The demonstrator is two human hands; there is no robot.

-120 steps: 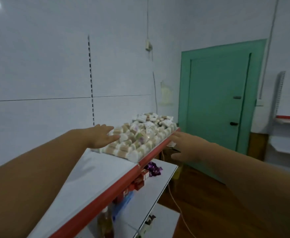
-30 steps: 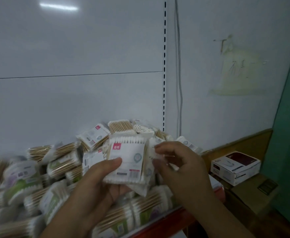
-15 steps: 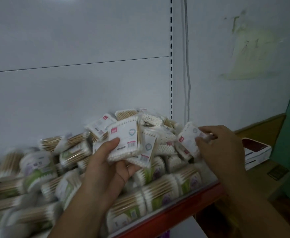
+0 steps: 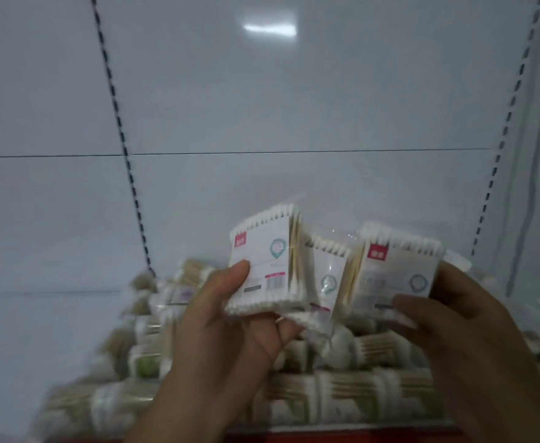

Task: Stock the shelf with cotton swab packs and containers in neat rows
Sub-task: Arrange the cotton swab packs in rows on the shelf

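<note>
Cotton swab packs (image 4: pixel 264 263) sit pinched in the left hand (image 4: pixel 227 334) above the shelf's pile (image 4: pixel 342 394); the right hand (image 4: pixel 460 334) has just brought another pack (image 4: pixel 396 273) alongside, gathering a stack to row up.

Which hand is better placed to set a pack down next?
Right, probably: the right hand pinches a single pack, easy to release, while the left hand grips two overlapping packs that would need separating first.

bare left forearm (image 4: pixel 179 407), bare right forearm (image 4: pixel 502 407), left grip (image 4: pixel 230 330), right grip (image 4: pixel 463 330) with short thumbnail (image 4: pixel 404 319)
</note>
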